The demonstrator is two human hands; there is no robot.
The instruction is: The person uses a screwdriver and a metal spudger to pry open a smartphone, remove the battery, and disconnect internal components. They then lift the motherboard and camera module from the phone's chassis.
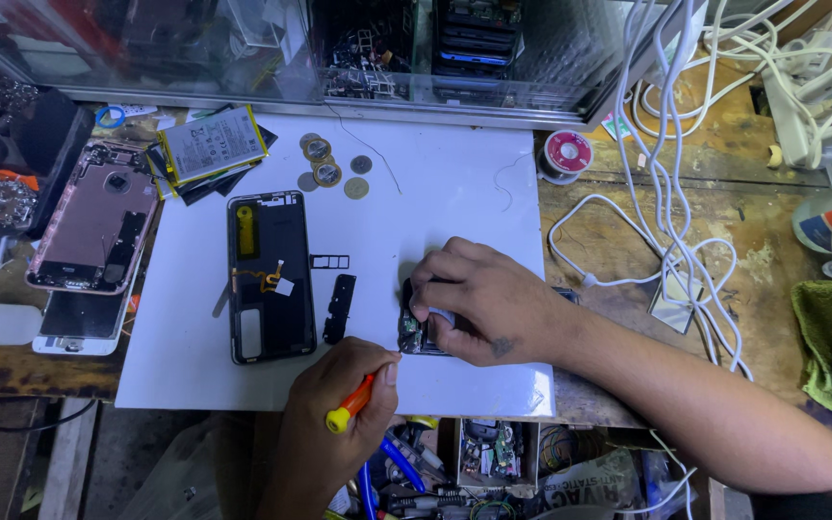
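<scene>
So the right hand (488, 299) is clamped down on a small phone circuit board (414, 332), pinning it near the front edge of the white mat (435, 193), toward the right corner. The left hand (334, 424) has its fingers wrapped around an orange-and-yellow screwdriver (351, 409), tip poking right at the board's left side. Just left of that sit a black cover piece (339, 308) and an opened black phone frame (270, 277). Coins (325, 169) and a flat battery (212, 144) are up by the back left corner. A pink phone back (96, 220) lies off the mat on the worktop's left side.
</scene>
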